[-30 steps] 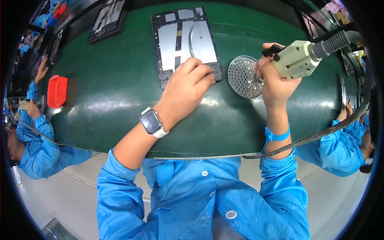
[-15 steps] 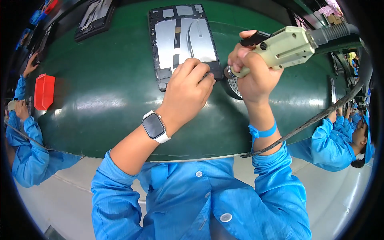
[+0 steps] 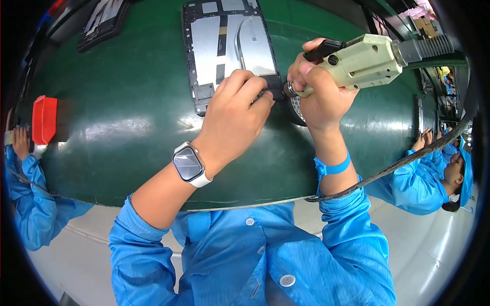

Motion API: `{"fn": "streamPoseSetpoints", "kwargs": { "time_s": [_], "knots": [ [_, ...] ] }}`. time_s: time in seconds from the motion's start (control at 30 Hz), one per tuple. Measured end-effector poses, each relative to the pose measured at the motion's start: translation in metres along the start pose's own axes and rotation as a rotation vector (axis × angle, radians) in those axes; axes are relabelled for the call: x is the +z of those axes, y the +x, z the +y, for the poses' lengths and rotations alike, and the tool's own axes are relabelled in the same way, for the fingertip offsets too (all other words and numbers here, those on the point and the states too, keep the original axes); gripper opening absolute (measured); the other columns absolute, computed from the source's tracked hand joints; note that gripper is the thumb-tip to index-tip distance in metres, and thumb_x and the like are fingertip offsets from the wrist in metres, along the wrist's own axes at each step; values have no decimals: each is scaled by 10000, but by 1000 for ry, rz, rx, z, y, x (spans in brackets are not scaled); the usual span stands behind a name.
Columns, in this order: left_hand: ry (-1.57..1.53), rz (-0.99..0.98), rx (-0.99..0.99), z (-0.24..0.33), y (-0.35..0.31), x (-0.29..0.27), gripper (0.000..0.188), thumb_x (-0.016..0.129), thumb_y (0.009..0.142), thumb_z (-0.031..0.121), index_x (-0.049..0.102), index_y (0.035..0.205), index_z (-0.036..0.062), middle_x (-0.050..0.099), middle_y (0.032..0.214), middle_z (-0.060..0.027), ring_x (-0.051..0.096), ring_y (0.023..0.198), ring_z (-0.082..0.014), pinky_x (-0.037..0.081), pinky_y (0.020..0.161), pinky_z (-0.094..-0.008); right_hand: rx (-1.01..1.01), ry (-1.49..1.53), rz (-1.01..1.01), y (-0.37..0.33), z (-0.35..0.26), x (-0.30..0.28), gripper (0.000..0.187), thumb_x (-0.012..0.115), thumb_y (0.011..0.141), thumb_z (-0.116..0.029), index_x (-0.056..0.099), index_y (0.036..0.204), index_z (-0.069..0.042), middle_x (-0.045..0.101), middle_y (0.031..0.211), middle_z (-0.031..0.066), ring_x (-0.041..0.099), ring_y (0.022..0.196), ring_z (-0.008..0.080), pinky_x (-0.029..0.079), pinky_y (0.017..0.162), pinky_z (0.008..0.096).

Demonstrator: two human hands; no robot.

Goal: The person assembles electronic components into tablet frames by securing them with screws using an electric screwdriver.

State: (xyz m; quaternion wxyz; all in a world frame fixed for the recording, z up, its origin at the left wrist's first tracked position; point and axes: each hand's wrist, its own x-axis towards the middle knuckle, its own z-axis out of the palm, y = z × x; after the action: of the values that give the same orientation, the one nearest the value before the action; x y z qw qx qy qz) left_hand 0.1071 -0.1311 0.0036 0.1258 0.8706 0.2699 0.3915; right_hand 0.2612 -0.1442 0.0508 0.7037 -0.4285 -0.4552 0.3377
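An opened tablet (image 3: 201,56), with a black frame, silver inner plate and dark ribbon strip, lies on the green bench in front of me. My left hand (image 3: 236,109) rests over its lower end, thumb and fingertips pinched together near the lower right corner; what is between them is hidden. My right hand (image 3: 324,92) grips a pale electric screwdriver (image 3: 365,61) with a black lever. The screwdriver lies nearly level, its nose pointing left and close to that corner. Partly behind the right hand is a round dish (image 3: 296,109) with a holed, metallic surface.
A red bin (image 3: 44,120) stands at the left of the green bench (image 3: 127,168). Another opened device (image 3: 102,23) lies at the far left. A dark cable (image 3: 403,151) runs across my right forearm. People in blue sit on both sides.
The view has shifted slightly, and the screwdriver's nose sits a little closer to the tablet's corner. At the far left, a co-worker's raised hand is no longer seen. My grips look the same.
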Motion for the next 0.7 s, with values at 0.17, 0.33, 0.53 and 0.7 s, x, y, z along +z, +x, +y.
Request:
{"fn": "streamPoseSetpoints", "kwargs": {
  "time_s": [0.17,0.33,0.53,0.7],
  "knots": [
    [8,-5,3,0,-1,-1,155,718,725,66,689,855,-13,585,951,-77,564,974,-265,499,797,-380,-7,20,-19,0,2,-2,257,525,786,24,574,1036,53,524,650,59,476,509,145,438,527,332],
    [3,-7,0,0,-2,-2,150,719,729,64,690,854,-13,591,950,-78,568,973,-267,501,802,-384,-4,15,-43,0,0,-2,264,526,781,26,575,1038,60,527,645,64,470,504,146,436,521,327],
    [0,6,0,1,-2,1,161,730,727,59,696,870,-7,606,960,-79,576,968,-269,502,796,-389,12,-13,-18,-2,-1,2,279,522,765,42,577,1036,75,541,639,73,471,499,154,440,520,327],
    [1,3,2,0,-2,-1,167,716,738,28,690,899,-6,610,979,-82,584,968,-271,500,786,-390,-52,10,-25,4,-8,-12,313,540,782,1,579,1081,85,508,614,59,460,507,152,424,531,337]
  ]
}}
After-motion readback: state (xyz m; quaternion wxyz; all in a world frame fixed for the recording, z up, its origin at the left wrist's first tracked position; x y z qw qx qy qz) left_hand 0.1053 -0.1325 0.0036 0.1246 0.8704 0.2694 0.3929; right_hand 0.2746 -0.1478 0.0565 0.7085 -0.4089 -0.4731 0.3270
